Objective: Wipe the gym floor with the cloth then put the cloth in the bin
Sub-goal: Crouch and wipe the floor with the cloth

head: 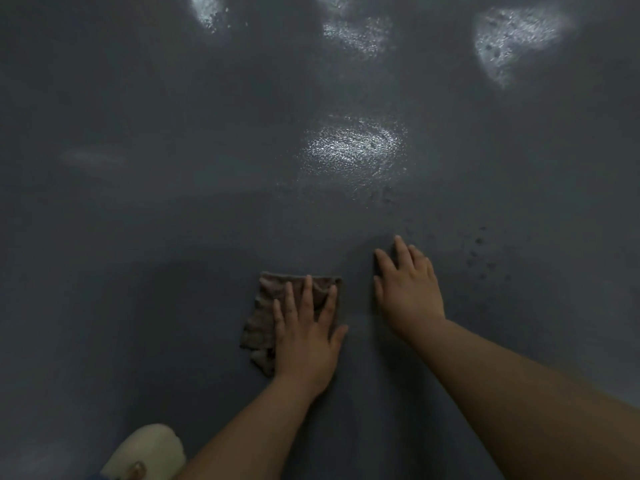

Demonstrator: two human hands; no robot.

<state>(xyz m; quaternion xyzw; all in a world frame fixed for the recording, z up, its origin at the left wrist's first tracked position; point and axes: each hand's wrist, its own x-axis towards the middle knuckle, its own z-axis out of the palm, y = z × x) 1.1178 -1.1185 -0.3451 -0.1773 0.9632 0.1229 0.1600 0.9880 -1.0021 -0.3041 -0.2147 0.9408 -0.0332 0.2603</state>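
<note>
On the floor, low centre: a crumpled brown rag cloth [263,317] is lying flat, just left of the right hand.
Cloth axis: its long side is running away from the person, tilting slightly right at the far end.
Left hand [306,336]: is pressing on the cloth, fingers straight and spread.
Right hand [407,291]: is resting flat on the dark grey speckled gym floor [173,202], fingers straight, holding nothing.
Near left: a cream slipper [149,448] is showing.

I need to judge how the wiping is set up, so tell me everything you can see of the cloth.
The cloth is a small brownish rag of soft, napped fabric, creased and rumpled, with uneven edges. It lies flat on the dark grey floor, not bunched up. The left hand presses on its right part with straight, spread fingers, hiding that part; its left side and far edge show. The right hand rests on the floor beside it, not touching it.
</note>
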